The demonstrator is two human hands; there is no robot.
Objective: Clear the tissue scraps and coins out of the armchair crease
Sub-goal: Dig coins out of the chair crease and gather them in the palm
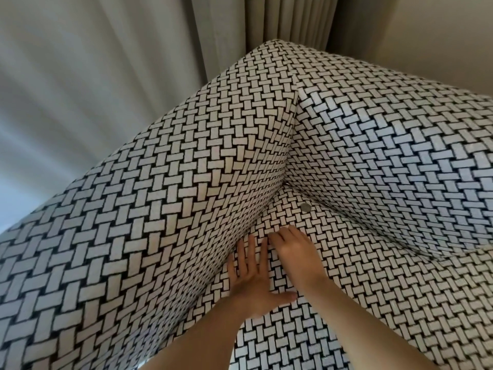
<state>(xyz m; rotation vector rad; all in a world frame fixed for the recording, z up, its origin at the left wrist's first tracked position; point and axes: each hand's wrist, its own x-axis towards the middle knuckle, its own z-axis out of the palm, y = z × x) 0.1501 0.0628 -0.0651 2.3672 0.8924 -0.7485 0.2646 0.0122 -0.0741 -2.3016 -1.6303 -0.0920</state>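
The armchair (165, 198) is covered in black-and-white basket-weave fabric. A silver coin (305, 207) lies flat on the seat near the back corner, close to the crease under the backrest. My left hand (250, 279) lies flat on the seat with its fingers spread, pressed against the crease along the left armrest. My right hand (289, 248) sits just beside it, fingers curled down at the same crease; whether they hold anything is hidden. A thin pale sliver (287, 184) shows in the back corner crease. No tissue scrap is clearly visible.
Grey curtains (106, 76) hang behind and to the left of the chair. A plain wall (440, 36) is at the upper right. The backrest (386, 156) rises on the right, the armrest on the left.
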